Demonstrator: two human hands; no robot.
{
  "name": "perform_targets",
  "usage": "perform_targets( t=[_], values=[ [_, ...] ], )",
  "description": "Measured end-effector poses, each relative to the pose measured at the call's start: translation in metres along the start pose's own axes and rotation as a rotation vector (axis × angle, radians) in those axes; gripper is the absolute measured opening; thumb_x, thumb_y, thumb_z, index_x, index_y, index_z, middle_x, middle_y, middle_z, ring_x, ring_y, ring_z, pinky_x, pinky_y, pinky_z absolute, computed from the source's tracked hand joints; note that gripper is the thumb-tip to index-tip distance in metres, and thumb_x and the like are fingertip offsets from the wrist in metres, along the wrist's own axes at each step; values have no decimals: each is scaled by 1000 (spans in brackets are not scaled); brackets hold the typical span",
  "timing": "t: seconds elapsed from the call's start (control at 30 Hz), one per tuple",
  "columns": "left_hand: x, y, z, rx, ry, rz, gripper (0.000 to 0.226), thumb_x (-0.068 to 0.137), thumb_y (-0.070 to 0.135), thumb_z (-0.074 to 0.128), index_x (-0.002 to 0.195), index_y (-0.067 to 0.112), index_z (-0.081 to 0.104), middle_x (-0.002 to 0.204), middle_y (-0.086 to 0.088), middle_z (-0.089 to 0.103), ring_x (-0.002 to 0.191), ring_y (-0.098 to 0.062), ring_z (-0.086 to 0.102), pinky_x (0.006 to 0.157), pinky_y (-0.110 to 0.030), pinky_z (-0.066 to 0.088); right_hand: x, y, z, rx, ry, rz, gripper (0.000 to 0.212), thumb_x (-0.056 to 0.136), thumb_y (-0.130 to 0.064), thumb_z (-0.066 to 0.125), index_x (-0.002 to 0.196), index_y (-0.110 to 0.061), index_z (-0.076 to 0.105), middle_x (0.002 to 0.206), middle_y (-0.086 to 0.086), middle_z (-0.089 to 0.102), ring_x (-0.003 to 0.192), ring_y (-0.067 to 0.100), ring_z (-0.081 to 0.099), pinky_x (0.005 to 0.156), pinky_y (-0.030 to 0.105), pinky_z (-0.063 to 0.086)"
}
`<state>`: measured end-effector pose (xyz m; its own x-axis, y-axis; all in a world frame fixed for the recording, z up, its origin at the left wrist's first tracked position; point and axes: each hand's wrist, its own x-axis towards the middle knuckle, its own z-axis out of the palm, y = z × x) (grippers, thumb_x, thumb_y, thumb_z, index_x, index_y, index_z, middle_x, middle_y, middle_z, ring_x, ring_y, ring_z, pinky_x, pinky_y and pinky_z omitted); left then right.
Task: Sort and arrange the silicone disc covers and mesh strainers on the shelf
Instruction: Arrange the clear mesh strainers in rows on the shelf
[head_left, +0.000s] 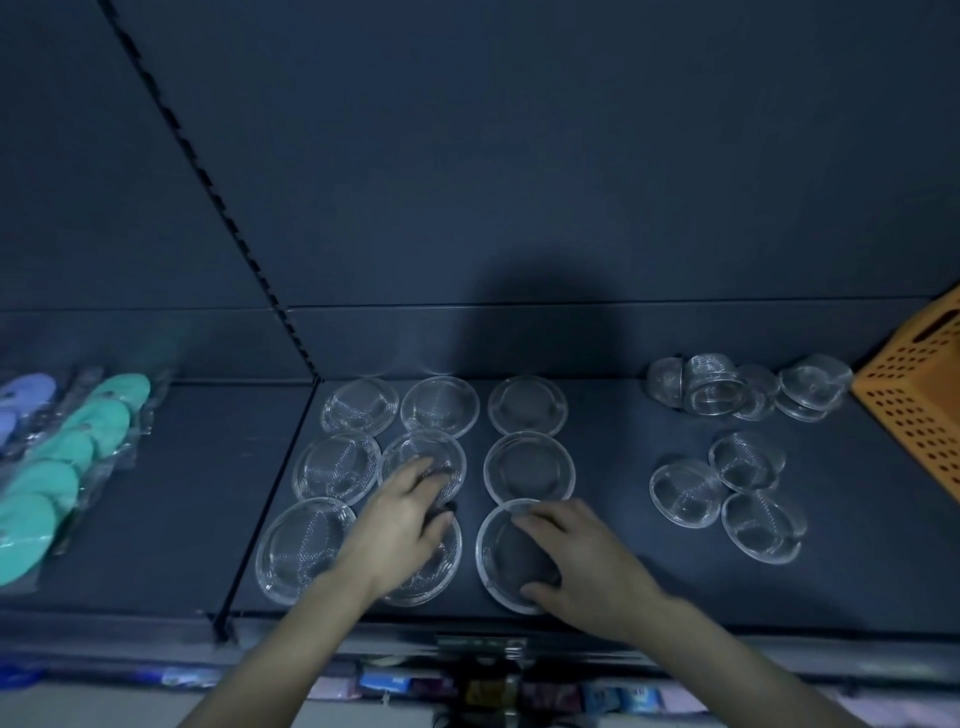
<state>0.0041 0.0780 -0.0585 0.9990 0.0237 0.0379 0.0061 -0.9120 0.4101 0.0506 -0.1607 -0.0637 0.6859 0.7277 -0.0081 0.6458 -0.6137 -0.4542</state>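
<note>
Head view — right hand (576, 561) grips front disc (503, 562); left hand (400, 525) lies relaxed across neighbouring discs (415, 446).

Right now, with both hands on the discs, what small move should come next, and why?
Probably let go with the right hand and reach for the nearest loose strainer. The front disc it holds by the rim already closes a third row of three, while the strainers on the right lie unaligned, some tipped in a heap.
</note>
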Motion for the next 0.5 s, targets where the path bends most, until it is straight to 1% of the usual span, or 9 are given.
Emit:
perform_targets(
  t=[0.13, 0.23, 0.33, 0.4, 0.5],
  values=[
    [-1, -5, 2, 29, -3, 40, 44, 93, 27, 55, 135, 13, 49, 148, -7, 35, 137, -24, 33, 115, -32, 26, 2, -2, 5, -32, -6, 44, 70, 75, -43, 64, 138, -21, 45, 135, 0, 46, 123, 22, 41, 107, 29, 33],
    [-2, -10, 5, 40, 0, 77, 44, 93, 27, 54, 134, 13, 49, 149, -7, 34, 138, -24, 31, 115, -31, 23, 2, -3, 7, -41, -9, 53, 70, 77, -46, 63, 140, -22, 42, 137, -2, 43, 126, 21, 37, 109, 28, 30],
    [-1, -16, 4, 31, 26, 91, 45, 95, 31, 51, 136, 14, 47, 150, -7, 31, 139, -24, 31, 115, -31, 23, 3, -6, 4, -29, 15, 70, 72, 78, -57, 58, 140, -24, 41, 144, 0, 35, 134, 21, 29, 112, 29, 23],
    [4, -20, 2, 37, 43, 92, 50, 96, 36, 48, 140, 13, 43, 153, -7, 27, 142, -23, 23, 117, -31, 18, 10, -5, 0, -45, 55, 114, 74, 83, -62, 50, 145, -24, 34, 154, 4, 22, 142, 22, 16, 115, 32, 16],
    [11, -28, 3, 89, 7, 85, 60, 97, 47, 36, 147, 17, 27, 158, -3, 11, 146, -17, 3, 118, -29, 4, 28, -2, -1, -57, 50, 205, 76, 90, -60, 42, 150, -21, 18, 159, 6, -3, 146, 20, -8, 119, 31, 2]
  ],
)
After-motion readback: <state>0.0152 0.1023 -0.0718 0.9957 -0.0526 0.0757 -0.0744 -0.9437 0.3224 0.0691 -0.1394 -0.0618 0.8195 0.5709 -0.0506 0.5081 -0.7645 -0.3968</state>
